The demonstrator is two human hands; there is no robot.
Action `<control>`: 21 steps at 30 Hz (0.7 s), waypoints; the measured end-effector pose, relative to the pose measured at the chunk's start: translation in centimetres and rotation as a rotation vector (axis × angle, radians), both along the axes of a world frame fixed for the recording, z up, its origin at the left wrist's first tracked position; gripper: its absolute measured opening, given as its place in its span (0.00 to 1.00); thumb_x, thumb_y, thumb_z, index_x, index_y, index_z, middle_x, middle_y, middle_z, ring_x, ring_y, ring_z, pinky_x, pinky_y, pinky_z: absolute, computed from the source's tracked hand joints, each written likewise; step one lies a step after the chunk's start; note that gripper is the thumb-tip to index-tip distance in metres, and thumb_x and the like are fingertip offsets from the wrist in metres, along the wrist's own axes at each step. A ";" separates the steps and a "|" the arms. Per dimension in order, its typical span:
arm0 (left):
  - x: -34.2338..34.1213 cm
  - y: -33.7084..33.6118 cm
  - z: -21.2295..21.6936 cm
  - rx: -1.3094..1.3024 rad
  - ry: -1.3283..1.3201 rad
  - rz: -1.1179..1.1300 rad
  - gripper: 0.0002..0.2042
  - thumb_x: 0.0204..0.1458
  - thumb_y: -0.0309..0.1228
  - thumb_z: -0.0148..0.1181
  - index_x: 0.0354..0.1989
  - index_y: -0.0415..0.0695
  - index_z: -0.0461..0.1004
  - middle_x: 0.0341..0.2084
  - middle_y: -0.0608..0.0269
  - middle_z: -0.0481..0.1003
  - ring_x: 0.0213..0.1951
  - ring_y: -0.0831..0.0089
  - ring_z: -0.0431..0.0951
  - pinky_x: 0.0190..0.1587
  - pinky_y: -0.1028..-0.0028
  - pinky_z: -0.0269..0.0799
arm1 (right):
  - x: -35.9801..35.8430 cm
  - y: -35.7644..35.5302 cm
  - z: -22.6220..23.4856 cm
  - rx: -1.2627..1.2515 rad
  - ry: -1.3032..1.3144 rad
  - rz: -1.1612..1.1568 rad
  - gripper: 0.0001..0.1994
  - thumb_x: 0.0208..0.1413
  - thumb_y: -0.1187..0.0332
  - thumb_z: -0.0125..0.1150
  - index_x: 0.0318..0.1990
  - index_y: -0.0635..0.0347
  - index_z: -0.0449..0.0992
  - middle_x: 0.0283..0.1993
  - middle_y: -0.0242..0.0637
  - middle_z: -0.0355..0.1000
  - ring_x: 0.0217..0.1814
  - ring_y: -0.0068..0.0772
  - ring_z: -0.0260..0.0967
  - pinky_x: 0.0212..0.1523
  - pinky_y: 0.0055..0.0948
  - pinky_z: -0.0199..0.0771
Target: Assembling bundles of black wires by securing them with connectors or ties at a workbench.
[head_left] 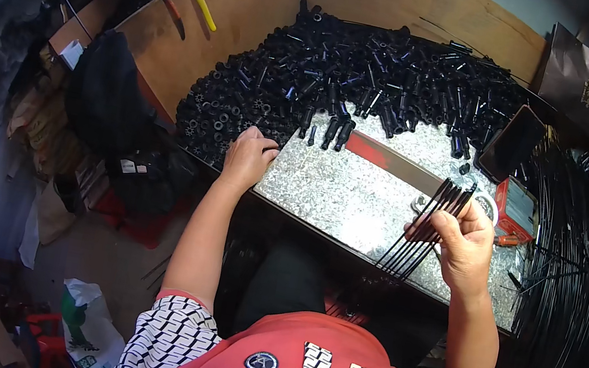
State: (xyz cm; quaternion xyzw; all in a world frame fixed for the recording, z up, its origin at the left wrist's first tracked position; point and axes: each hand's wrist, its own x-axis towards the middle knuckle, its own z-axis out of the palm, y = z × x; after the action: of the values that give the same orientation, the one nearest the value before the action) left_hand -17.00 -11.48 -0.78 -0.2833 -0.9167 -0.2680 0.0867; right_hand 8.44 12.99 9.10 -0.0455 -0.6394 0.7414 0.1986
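Note:
My right hand (467, 242) is closed round several thin black rods (430, 228), which fan out over the right part of the speckled work board (302, 185). At the board's left edge, my left hand (246, 161) reaches into a heap of small black cylindrical parts (222, 112). Its fingers are curled, and whatever they pinch is hidden. Three black tubular pieces (331, 132) and a smaller one lie at the board's far edge. A flat bar (393, 163) with a red end stretches across the board toward the rods.
Wooden walls (216, 1) enclose the heap. At the right are a phone-like dark slab (514, 142), a red box (515, 211), a brown bag (576, 84) and a thick bundle of long black rods (572, 264). Yellow-handled pliers (203, 9) hang at the back left.

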 end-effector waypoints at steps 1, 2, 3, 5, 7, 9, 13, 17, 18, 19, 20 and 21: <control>0.0 -0.1 -0.1 -0.007 -0.008 0.002 0.08 0.45 0.30 0.63 0.33 0.40 0.79 0.31 0.55 0.70 0.38 0.58 0.72 0.43 0.66 0.69 | 0.0 0.0 -0.1 -0.004 0.007 0.011 0.07 0.57 0.71 0.56 0.34 0.65 0.66 0.29 0.45 0.73 0.29 0.37 0.76 0.32 0.34 0.80; -0.1 -0.1 -0.1 -0.006 -0.007 -0.009 0.08 0.45 0.30 0.63 0.33 0.40 0.79 0.31 0.55 0.70 0.38 0.58 0.72 0.43 0.66 0.69 | 0.1 0.1 -0.1 -0.006 0.015 0.016 0.07 0.57 0.71 0.56 0.34 0.65 0.66 0.29 0.44 0.73 0.29 0.37 0.76 0.32 0.34 0.80; -0.1 -0.1 -0.1 0.000 0.055 -0.040 0.08 0.44 0.29 0.64 0.32 0.40 0.79 0.31 0.55 0.70 0.38 0.58 0.72 0.43 0.66 0.69 | 0.1 0.0 0.1 -0.036 0.009 0.009 0.07 0.57 0.71 0.56 0.35 0.66 0.67 0.29 0.44 0.73 0.30 0.36 0.76 0.32 0.32 0.79; 0.1 -0.2 0.1 0.038 0.142 -0.087 0.07 0.42 0.26 0.65 0.28 0.38 0.76 0.29 0.56 0.70 0.37 0.57 0.72 0.42 0.65 0.68 | 0.2 0.3 -0.1 -0.044 0.006 0.001 0.07 0.57 0.71 0.56 0.36 0.65 0.67 0.29 0.44 0.74 0.30 0.35 0.75 0.32 0.31 0.78; 0.7 -0.5 0.7 0.070 0.192 -0.060 0.07 0.42 0.25 0.65 0.28 0.38 0.74 0.28 0.55 0.70 0.35 0.59 0.72 0.40 0.66 0.68 | 0.1 0.5 -0.1 -0.059 -0.017 0.002 0.07 0.57 0.71 0.56 0.37 0.65 0.68 0.29 0.43 0.74 0.29 0.33 0.75 0.33 0.29 0.77; 1.1 0.0 2.0 0.251 0.200 -0.019 0.07 0.43 0.23 0.64 0.29 0.37 0.72 0.26 0.58 0.70 0.27 0.68 0.72 0.30 0.71 0.66 | 0.1 0.5 -0.4 -0.072 -0.005 0.012 0.07 0.56 0.71 0.57 0.37 0.64 0.67 0.30 0.43 0.74 0.29 0.33 0.75 0.34 0.29 0.77; 6.2 3.9 7.7 1.158 -0.571 -0.370 0.07 0.52 0.20 0.57 0.40 0.38 0.73 0.28 0.69 0.71 0.26 0.83 0.70 0.29 0.83 0.67 | 0.0 0.3 -0.4 -0.111 0.016 0.026 0.06 0.56 0.72 0.57 0.35 0.63 0.67 0.30 0.42 0.74 0.30 0.32 0.75 0.34 0.30 0.77; 8.7 6.3 9.3 1.279 -0.904 -0.739 0.12 0.53 0.20 0.57 0.46 0.36 0.71 0.38 0.62 0.73 0.35 0.78 0.76 0.38 0.79 0.75 | -0.4 -0.6 -0.3 -0.141 0.039 0.137 0.06 0.56 0.73 0.57 0.33 0.63 0.66 0.29 0.43 0.74 0.30 0.31 0.75 0.33 0.27 0.76; 9.3 7.1 9.6 1.306 -0.949 -0.804 0.12 0.53 0.21 0.57 0.46 0.37 0.70 0.38 0.62 0.74 0.35 0.78 0.77 0.40 0.78 0.75 | -0.6 -0.8 -0.2 -0.151 0.051 0.154 0.06 0.56 0.74 0.57 0.32 0.63 0.66 0.29 0.43 0.74 0.29 0.31 0.75 0.32 0.27 0.76; 9.7 7.6 9.7 1.326 -0.999 -0.834 0.11 0.54 0.20 0.56 0.46 0.39 0.70 0.38 0.61 0.74 0.37 0.76 0.77 0.42 0.76 0.75 | -0.7 -1.1 0.2 -0.156 0.020 0.145 0.06 0.56 0.74 0.57 0.32 0.63 0.65 0.29 0.43 0.74 0.29 0.31 0.75 0.32 0.26 0.76; 10.1 8.2 9.9 1.317 -1.007 -0.852 0.11 0.54 0.20 0.56 0.46 0.39 0.70 0.38 0.61 0.74 0.37 0.76 0.77 0.42 0.76 0.75 | -0.8 -1.0 0.1 -0.162 0.019 0.157 0.06 0.56 0.74 0.57 0.32 0.63 0.65 0.28 0.43 0.74 0.29 0.31 0.75 0.33 0.27 0.76; 10.5 8.8 10.1 1.327 -1.039 -0.869 0.11 0.54 0.20 0.55 0.45 0.39 0.70 0.39 0.60 0.74 0.38 0.75 0.77 0.43 0.75 0.75 | -0.8 -0.9 0.1 -0.174 0.023 0.163 0.06 0.56 0.74 0.57 0.32 0.63 0.65 0.28 0.43 0.74 0.29 0.31 0.75 0.33 0.27 0.76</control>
State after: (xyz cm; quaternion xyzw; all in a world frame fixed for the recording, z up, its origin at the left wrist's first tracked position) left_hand -6.47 -2.70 9.31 -0.3377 -0.3154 -0.8359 -0.2962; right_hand 7.64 12.06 9.16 -0.0018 -0.5718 0.8083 0.1403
